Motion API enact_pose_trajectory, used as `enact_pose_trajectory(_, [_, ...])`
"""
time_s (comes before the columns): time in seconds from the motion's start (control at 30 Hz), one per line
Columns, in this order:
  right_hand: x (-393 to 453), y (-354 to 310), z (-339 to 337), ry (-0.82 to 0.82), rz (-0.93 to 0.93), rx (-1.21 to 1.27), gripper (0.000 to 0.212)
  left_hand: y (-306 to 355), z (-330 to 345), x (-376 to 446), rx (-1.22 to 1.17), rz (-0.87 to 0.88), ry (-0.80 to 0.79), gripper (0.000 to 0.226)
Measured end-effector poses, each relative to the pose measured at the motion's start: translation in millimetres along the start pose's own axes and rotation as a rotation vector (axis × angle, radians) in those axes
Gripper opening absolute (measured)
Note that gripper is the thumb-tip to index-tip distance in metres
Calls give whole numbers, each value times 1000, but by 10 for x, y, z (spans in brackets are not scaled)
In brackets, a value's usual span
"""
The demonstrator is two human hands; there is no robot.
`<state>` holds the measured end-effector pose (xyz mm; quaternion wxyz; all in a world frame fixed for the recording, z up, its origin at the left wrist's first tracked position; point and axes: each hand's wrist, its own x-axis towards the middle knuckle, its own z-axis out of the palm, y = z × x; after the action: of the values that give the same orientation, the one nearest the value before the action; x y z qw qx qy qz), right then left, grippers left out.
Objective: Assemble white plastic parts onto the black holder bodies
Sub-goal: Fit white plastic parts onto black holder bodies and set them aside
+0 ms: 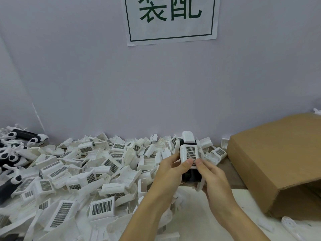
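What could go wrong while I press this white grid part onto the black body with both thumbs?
Both thumbs sit on the lower end of the white grid part, so its top may stay unseated or go on crooked. The left hand and right hand hold the black holder body in the air, so a slipping grip could drop it into the pile of loose white parts, where it might get mixed up.

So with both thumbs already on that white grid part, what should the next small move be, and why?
Probably press both thumbs down to seat the white grid part on the black holder body. The left hand and right hand both hold the assembly, thumbs on the part's lower edge; whether it has clicked home cannot be told.
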<state>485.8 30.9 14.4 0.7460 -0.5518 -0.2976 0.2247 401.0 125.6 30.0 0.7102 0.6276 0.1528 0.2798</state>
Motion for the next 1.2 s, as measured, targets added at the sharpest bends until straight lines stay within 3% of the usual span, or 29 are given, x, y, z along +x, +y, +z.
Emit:
enact_pose_trajectory(0.17, [-29,9,30,44,-68,-143,25,-13,-12,0,64,-6,82,21])
enact_pose_trajectory(0.47, [-40,34,36,111,-146,-179,17,37,18,-13,14,-21,145,31])
enact_pose_trajectory(0.57, [-43,74,43,159,-179,-318,27,35,21,-15,-2,-6,95,45])
enact_pose_trajectory(0.7, [-95,47,88,142,-226,-455,45,23,43,-43,-145,-25,-110,67])
enact_pose_trajectory(0.77, [-97,36,90,159,-254,-504,49,29,49,-50,-197,-25,-173,64])
enact_pose_trajectory(0.93, [-80,26,42,218,-317,-561,47,44,30,-29,-213,-17,-156,44])
enact_pose_trajectory(1.0, [-57,22,2,264,-288,-505,47,27,25,-24,-180,-20,-106,39])
enact_pose_trajectory(1.1, [-1,1,-85,324,-234,-392,33,7,39,-6,34,-31,143,37])
enact_pose_trajectory(1.2, [44,-22,-167,391,-175,-336,24,48,12,-1,63,69,318,34])
